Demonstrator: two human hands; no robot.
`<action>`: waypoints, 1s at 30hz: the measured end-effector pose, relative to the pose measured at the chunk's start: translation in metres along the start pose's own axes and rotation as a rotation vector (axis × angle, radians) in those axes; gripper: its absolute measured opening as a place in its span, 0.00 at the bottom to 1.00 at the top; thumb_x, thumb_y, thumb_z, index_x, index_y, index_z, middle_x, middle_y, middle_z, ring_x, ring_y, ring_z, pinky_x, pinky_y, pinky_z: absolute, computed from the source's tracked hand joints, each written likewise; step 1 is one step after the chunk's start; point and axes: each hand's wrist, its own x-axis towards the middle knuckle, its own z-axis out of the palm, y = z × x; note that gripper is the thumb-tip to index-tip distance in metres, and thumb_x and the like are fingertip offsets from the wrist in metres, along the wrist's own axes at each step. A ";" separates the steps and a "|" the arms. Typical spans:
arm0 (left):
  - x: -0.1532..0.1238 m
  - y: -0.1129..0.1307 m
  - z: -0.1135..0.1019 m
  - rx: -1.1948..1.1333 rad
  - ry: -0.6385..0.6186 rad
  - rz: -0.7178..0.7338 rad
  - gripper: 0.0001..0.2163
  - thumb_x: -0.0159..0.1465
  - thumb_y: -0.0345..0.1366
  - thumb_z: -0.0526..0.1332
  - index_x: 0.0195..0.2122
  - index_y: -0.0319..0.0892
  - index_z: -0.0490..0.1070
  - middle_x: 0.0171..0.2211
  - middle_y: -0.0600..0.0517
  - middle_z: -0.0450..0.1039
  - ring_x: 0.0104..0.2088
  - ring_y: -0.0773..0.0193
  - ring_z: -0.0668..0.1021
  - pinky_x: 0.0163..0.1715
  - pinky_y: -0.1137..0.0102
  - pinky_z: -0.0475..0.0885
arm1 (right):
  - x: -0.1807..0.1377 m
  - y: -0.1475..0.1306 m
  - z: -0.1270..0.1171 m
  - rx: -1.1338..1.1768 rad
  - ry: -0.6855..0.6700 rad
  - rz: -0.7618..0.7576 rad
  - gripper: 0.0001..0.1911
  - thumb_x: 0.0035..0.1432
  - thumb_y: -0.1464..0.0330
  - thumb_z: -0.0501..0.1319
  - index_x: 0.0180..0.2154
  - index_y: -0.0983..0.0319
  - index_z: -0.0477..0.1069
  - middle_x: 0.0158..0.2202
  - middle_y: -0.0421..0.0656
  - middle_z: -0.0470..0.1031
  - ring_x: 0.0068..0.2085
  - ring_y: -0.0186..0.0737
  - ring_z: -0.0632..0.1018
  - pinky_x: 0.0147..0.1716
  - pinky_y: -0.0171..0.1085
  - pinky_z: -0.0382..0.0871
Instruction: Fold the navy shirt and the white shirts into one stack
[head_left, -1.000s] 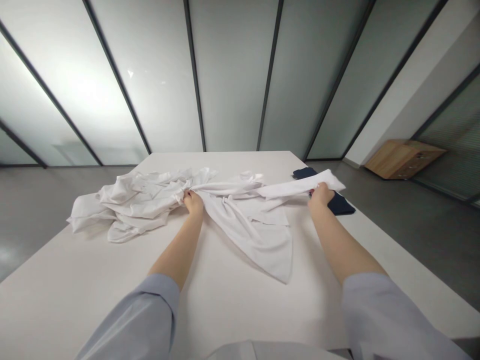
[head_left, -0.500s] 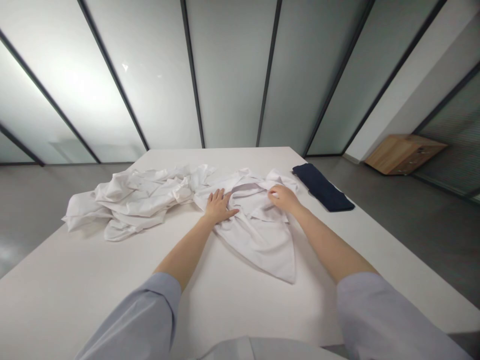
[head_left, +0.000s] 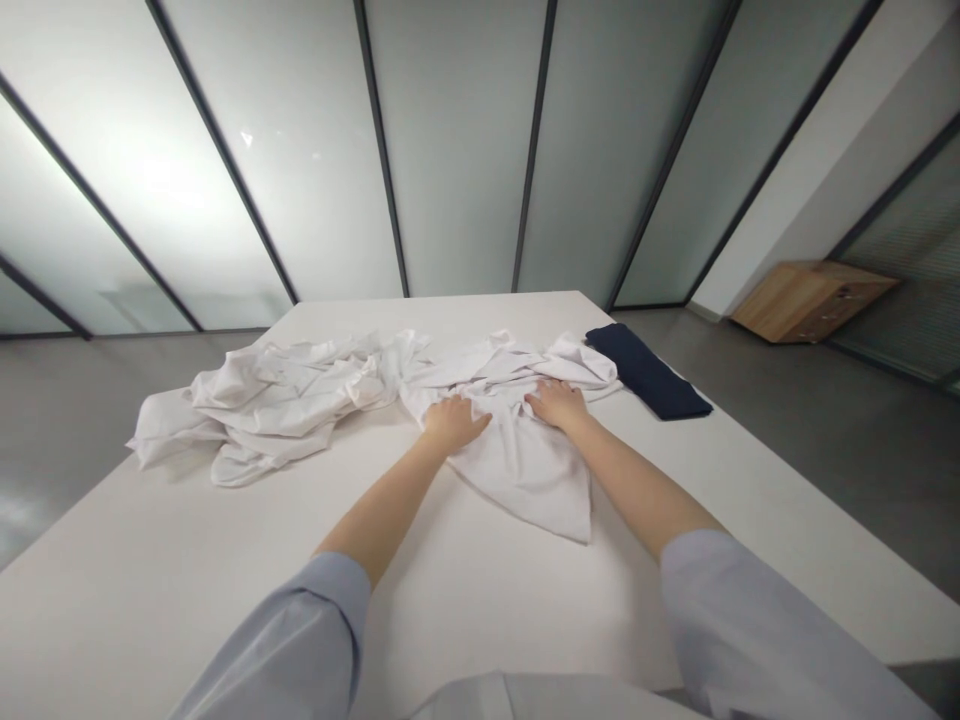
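A rumpled white garment (head_left: 517,465), its exact kind unclear, lies on the table in front of me, one corner pointing towards my body. My left hand (head_left: 453,424) rests on its left part, thumb apart from the fingers and fingertips partly out of sight in the folds. On its right part lies my right hand (head_left: 559,404), fingers spread over the cloth and thumb pointing left. Fabric bunches up beyond both hands. To the left, a heap of white clothing (head_left: 277,400) touches or nearly touches this garment.
A folded dark navy cloth (head_left: 649,372) lies near the right edge of the white table (head_left: 510,620). Frosted glass panels (head_left: 457,150) stand behind the table. On the floor at the far right is a wooden cabinet (head_left: 806,300).
My right hand has let go of its pinch and now lies spread on the garment. The left hand has moved slightly right and nearer. Fabric has spread rightward, and the near corner has shifted away.
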 end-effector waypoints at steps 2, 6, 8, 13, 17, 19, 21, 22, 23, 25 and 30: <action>0.004 -0.002 0.002 -0.004 -0.056 -0.053 0.28 0.64 0.58 0.46 0.48 0.41 0.72 0.51 0.40 0.72 0.52 0.48 0.73 0.48 0.58 0.68 | -0.005 -0.005 -0.010 -0.025 -0.022 -0.065 0.29 0.64 0.53 0.47 0.53 0.66 0.72 0.55 0.59 0.70 0.57 0.57 0.69 0.51 0.49 0.62; 0.019 -0.031 0.006 -0.015 -0.081 -0.112 0.26 0.67 0.49 0.43 0.54 0.38 0.69 0.59 0.38 0.65 0.58 0.48 0.68 0.54 0.53 0.64 | -0.007 -0.006 -0.026 0.143 -0.130 -0.365 0.22 0.66 0.61 0.47 0.42 0.63 0.77 0.45 0.53 0.78 0.47 0.47 0.77 0.46 0.39 0.66; 0.026 -0.045 0.008 -0.002 -0.083 -0.123 0.25 0.67 0.45 0.42 0.54 0.37 0.69 0.60 0.37 0.63 0.61 0.49 0.65 0.56 0.52 0.61 | -0.005 -0.004 -0.026 0.273 -0.148 -0.486 0.20 0.66 0.65 0.46 0.43 0.62 0.76 0.46 0.48 0.78 0.45 0.42 0.77 0.45 0.35 0.66; 0.026 -0.059 0.019 0.007 -0.073 -0.146 0.28 0.68 0.50 0.41 0.63 0.40 0.57 0.67 0.39 0.50 0.67 0.49 0.54 0.60 0.47 0.55 | 0.010 0.010 -0.001 0.170 -0.053 -0.457 0.20 0.65 0.66 0.48 0.50 0.63 0.74 0.55 0.49 0.73 0.55 0.44 0.72 0.56 0.38 0.60; 0.019 -0.067 0.025 0.045 -0.079 -0.031 0.32 0.67 0.55 0.42 0.67 0.42 0.50 0.69 0.40 0.45 0.68 0.49 0.50 0.61 0.46 0.50 | 0.026 0.039 0.018 0.107 0.070 -0.271 0.23 0.66 0.63 0.47 0.58 0.64 0.67 0.61 0.49 0.66 0.61 0.47 0.66 0.60 0.43 0.56; 0.017 -0.075 0.024 0.047 -0.103 0.054 0.33 0.66 0.57 0.43 0.67 0.44 0.49 0.69 0.41 0.44 0.68 0.49 0.49 0.62 0.46 0.49 | 0.032 0.055 0.021 0.100 0.090 -0.181 0.25 0.66 0.62 0.48 0.59 0.65 0.65 0.62 0.50 0.64 0.61 0.50 0.66 0.60 0.45 0.57; 0.017 -0.084 0.022 0.042 -0.132 0.143 0.32 0.66 0.58 0.44 0.68 0.47 0.49 0.69 0.43 0.43 0.68 0.51 0.48 0.62 0.48 0.48 | 0.037 0.066 0.021 0.091 0.088 -0.138 0.26 0.65 0.61 0.49 0.60 0.66 0.64 0.62 0.53 0.64 0.60 0.52 0.67 0.59 0.47 0.58; 0.018 -0.089 0.020 0.040 -0.147 0.183 0.32 0.66 0.58 0.45 0.68 0.48 0.48 0.70 0.44 0.42 0.68 0.51 0.48 0.63 0.49 0.48 | 0.038 0.069 0.021 0.090 0.093 -0.146 0.27 0.64 0.61 0.50 0.60 0.67 0.64 0.62 0.53 0.64 0.60 0.53 0.67 0.59 0.47 0.59; 0.018 -0.093 0.019 0.040 -0.162 0.217 0.32 0.66 0.57 0.46 0.68 0.50 0.48 0.70 0.45 0.41 0.68 0.52 0.48 0.63 0.50 0.48 | 0.039 0.070 0.021 0.091 0.104 -0.176 0.27 0.64 0.62 0.51 0.60 0.67 0.64 0.62 0.54 0.64 0.60 0.52 0.67 0.59 0.47 0.58; 0.020 -0.101 0.018 0.043 -0.189 0.254 0.32 0.65 0.57 0.48 0.68 0.51 0.48 0.70 0.46 0.40 0.68 0.53 0.48 0.64 0.53 0.47 | 0.036 0.067 0.022 0.098 0.135 -0.277 0.26 0.64 0.63 0.51 0.61 0.66 0.63 0.63 0.52 0.63 0.62 0.50 0.64 0.60 0.46 0.57; 0.023 -0.111 0.020 0.008 -0.159 0.181 0.37 0.64 0.60 0.46 0.69 0.45 0.44 0.70 0.44 0.40 0.69 0.53 0.47 0.64 0.54 0.45 | 0.009 0.053 0.037 0.059 0.155 -0.427 0.26 0.66 0.61 0.47 0.60 0.64 0.64 0.64 0.51 0.60 0.63 0.48 0.63 0.61 0.47 0.57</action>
